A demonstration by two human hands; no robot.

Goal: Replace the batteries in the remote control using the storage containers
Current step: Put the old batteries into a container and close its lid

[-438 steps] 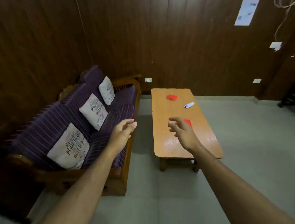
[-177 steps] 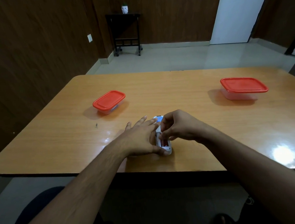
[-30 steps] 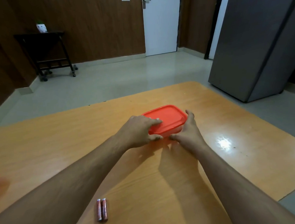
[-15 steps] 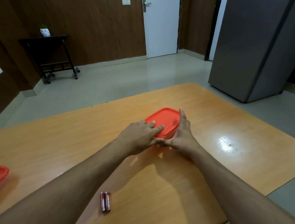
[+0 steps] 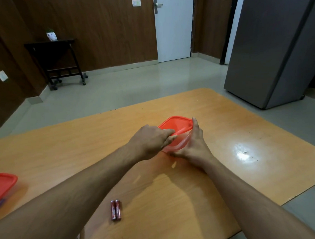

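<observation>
The red lid (image 5: 176,125) is now coming up on its near side. Half a second ago it sat flat on the clear box (image 5: 177,145); now there is a gap between lid and box rim. The left hand (image 5: 151,142) does the lifting, its grip closed on the near edge of the lid with fingers pinching it. The right hand (image 5: 192,145) presses flat against the right side of the box to hold it steady, fingers straight (not curled around anything). This means the box is almost open, so the person can soon reach inside, probably for batteries, though what is in it cannot be seen yet.

Two small red batteries (image 5: 115,209) lie side by side on the near part of the surface (image 5: 244,133), well apart from the box. A second box with a red lid (image 5: 2,185) peeks in at the far left edge of the view. The remote is hard to find; a white bit at the very bottom edge may be it, but I cannot tell.

There is lots of bare room on the right and beyond the box. The right edge of the surface is well away from the box, so nothing looks ready to fall.
</observation>
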